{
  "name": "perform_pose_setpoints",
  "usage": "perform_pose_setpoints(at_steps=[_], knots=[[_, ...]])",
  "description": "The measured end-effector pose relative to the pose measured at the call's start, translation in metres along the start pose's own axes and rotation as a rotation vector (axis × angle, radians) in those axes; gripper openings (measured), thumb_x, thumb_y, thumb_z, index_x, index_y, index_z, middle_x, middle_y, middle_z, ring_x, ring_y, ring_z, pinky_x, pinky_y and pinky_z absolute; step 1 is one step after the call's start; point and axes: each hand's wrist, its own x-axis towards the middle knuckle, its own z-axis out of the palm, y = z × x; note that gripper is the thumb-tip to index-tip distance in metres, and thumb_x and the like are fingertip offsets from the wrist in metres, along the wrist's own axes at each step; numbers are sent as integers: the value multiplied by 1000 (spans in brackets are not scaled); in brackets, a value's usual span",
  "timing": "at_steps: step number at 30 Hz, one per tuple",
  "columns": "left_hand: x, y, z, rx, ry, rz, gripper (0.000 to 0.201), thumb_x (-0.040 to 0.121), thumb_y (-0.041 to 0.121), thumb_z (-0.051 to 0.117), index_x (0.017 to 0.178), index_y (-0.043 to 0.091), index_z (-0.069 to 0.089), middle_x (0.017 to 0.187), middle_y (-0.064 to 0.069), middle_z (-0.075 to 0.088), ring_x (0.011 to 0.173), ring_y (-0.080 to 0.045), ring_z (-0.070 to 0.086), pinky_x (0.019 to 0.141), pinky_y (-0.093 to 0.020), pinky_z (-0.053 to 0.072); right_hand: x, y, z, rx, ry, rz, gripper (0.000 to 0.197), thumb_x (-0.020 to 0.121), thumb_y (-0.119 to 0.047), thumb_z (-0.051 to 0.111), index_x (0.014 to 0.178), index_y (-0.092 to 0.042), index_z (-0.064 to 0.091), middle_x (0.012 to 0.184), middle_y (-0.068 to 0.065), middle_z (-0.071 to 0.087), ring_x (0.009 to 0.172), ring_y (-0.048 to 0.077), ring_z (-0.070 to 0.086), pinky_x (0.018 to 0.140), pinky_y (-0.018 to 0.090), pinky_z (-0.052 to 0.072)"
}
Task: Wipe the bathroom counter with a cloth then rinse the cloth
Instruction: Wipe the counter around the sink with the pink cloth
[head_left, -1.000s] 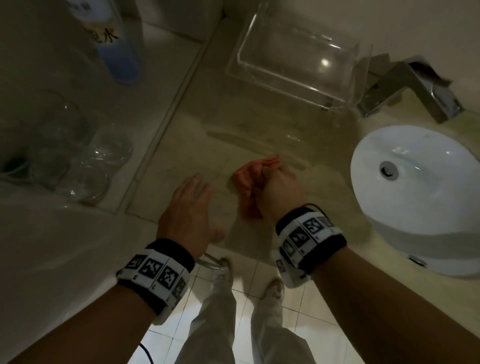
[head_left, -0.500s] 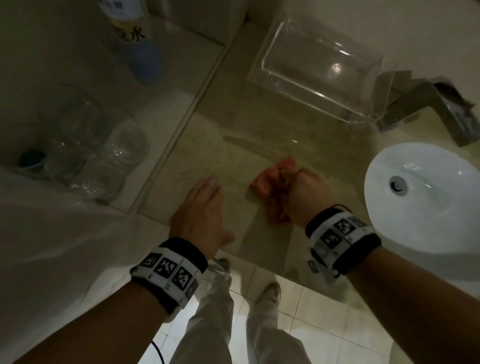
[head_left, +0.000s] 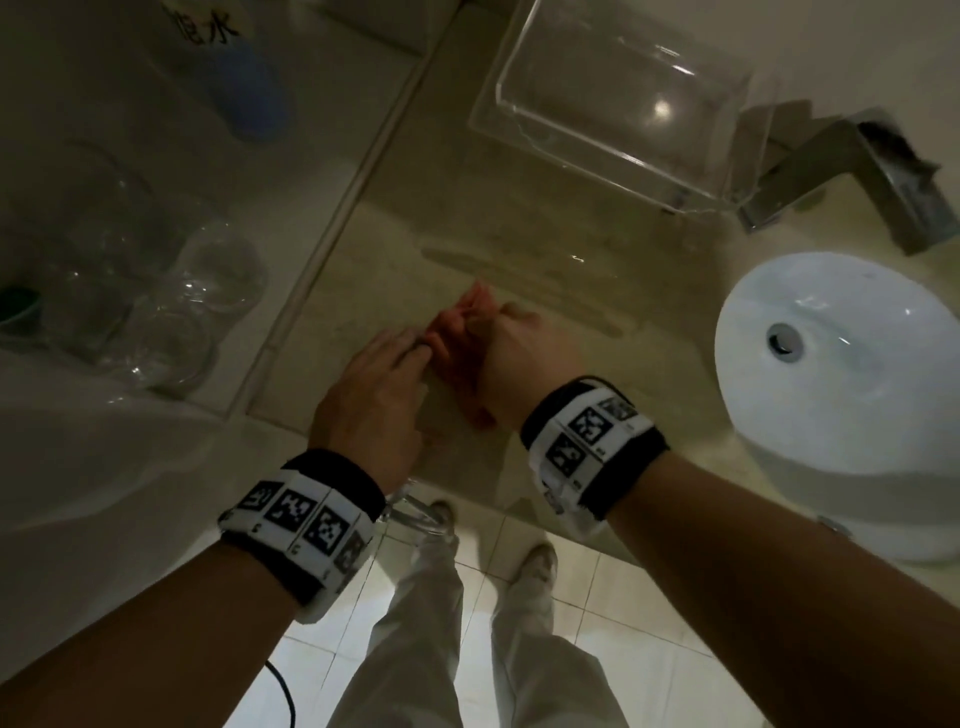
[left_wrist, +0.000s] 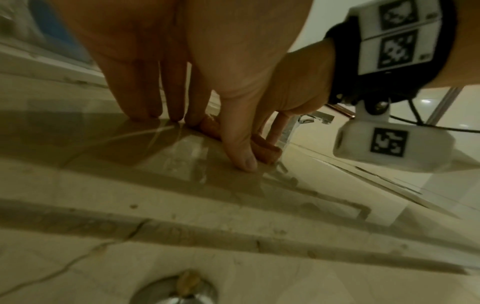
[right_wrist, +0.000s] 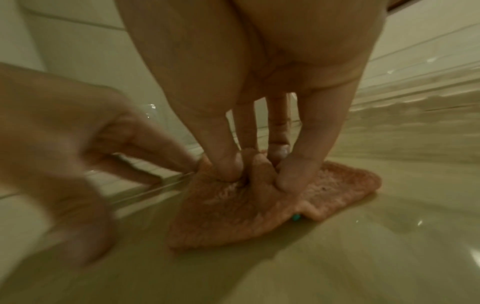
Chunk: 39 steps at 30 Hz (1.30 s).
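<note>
An orange cloth (head_left: 457, 332) lies bunched on the wet beige counter (head_left: 519, 249), left of the sink. My right hand (head_left: 514, 353) grips it from above; in the right wrist view the thumb and fingers (right_wrist: 228, 168) pinch a fold of the cloth (right_wrist: 259, 205). My left hand (head_left: 400, 358) lies just to its left with straight fingers. In the left wrist view its fingertips (left_wrist: 176, 115) press on the counter and touch the edge of the cloth (left_wrist: 262, 150).
A white sink basin (head_left: 841, 395) and a metal faucet (head_left: 852, 171) stand at the right. A clear plastic tray (head_left: 623, 93) sits at the back. Several glasses (head_left: 171, 312) and a blue bottle (head_left: 249, 88) stand on the left ledge. The counter's front edge runs under my wrists.
My left hand has slid right until its fingertips meet the cloth. My right hand keeps its grip on the cloth, which has shifted slightly on the counter.
</note>
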Motion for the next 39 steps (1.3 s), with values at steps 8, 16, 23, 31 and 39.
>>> perform_pose_setpoints(at_steps=[8,16,23,31,39], knots=[[-4,50,10,47,-141,167,77,66,30,82,137,26,51,150,5,45,140,-20,36,111,-32,32,-81,51,24,94,74,98,35,93,-46,39,108,-26,63,108,6,60,83,30,63,71,38,53],[-15,144,57,101,-249,356,76,74,35,77,142,29,44,153,7,39,142,-18,31,113,-28,26,-162,137,32,188,87,252,45,83,-49,41,117,-27,61,109,6,59,82,33,63,67,35,48],[-34,219,101,139,-262,418,73,66,34,84,133,20,58,145,0,52,134,-28,44,106,-37,38,-221,225,45,256,133,333,67,68,-55,23,113,-25,63,110,3,61,91,27,61,71,29,47],[-58,324,133,-101,-192,561,73,69,46,80,134,26,55,133,1,59,115,-20,57,93,-37,50,-297,302,35,448,419,386,47,76,-32,42,118,-34,64,85,-4,50,67,19,51,54,26,34],[-73,450,166,-245,-227,709,43,79,49,55,111,25,71,109,2,68,89,-18,67,76,-37,57,-370,391,26,518,617,378,40,78,-25,58,117,-32,65,90,3,59,77,25,58,64,36,50]])
